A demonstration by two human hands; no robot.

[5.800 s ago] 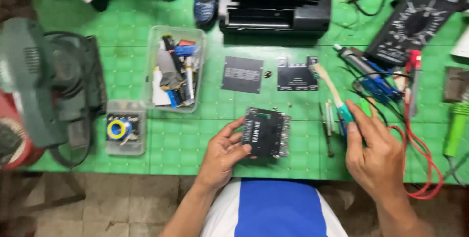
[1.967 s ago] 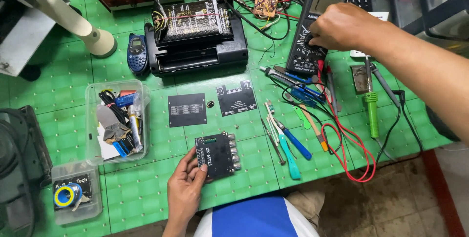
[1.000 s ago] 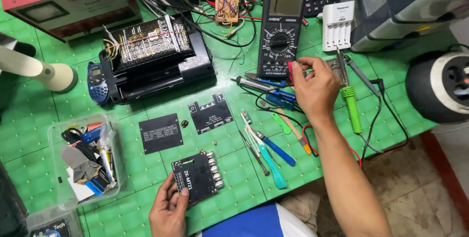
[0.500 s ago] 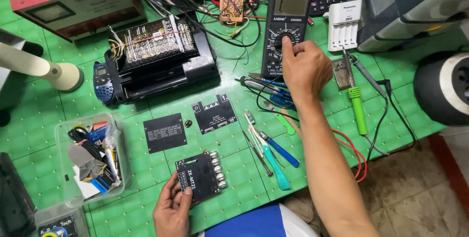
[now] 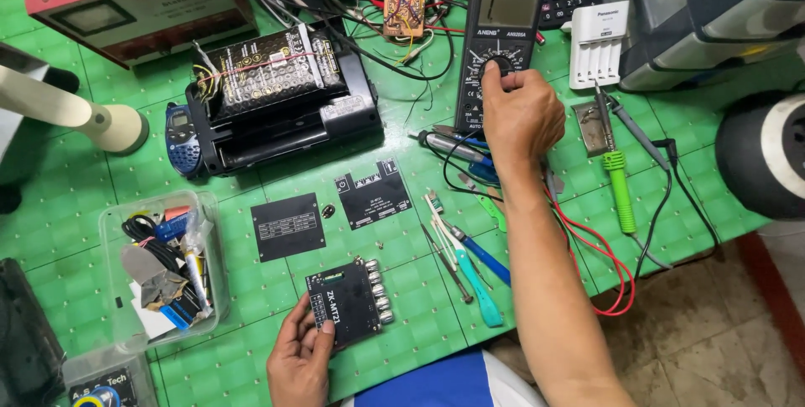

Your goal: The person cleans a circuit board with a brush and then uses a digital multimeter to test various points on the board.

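My left hand (image 5: pixel 299 363) rests at the near edge of the green mat, fingers on the near side of a small black amplifier board (image 5: pixel 348 303) with a row of silver knobs. My right hand (image 5: pixel 520 109) reaches far across the mat and pinches the round dial of a black multimeter (image 5: pixel 496 34) with a grey screen. Red and black test leads (image 5: pixel 602 269) trail from under that arm toward the near right. Two flat black cover plates (image 5: pixel 288 227) (image 5: pixel 372 193) lie between the board and the far equipment.
A black battery pack device (image 5: pixel 277 97) and a red metal box (image 5: pixel 134 0) stand at the far left. A clear tub of parts (image 5: pixel 163 269) sits left. Tweezers and screwdrivers (image 5: pixel 470 260), a green-handled soldering iron (image 5: pixel 619 189) and a white charger (image 5: pixel 597 46) lie right.
My right hand moved from the tools beside the meter up onto the multimeter's dial. My left hand stayed on the amplifier board. The view shifted slightly.
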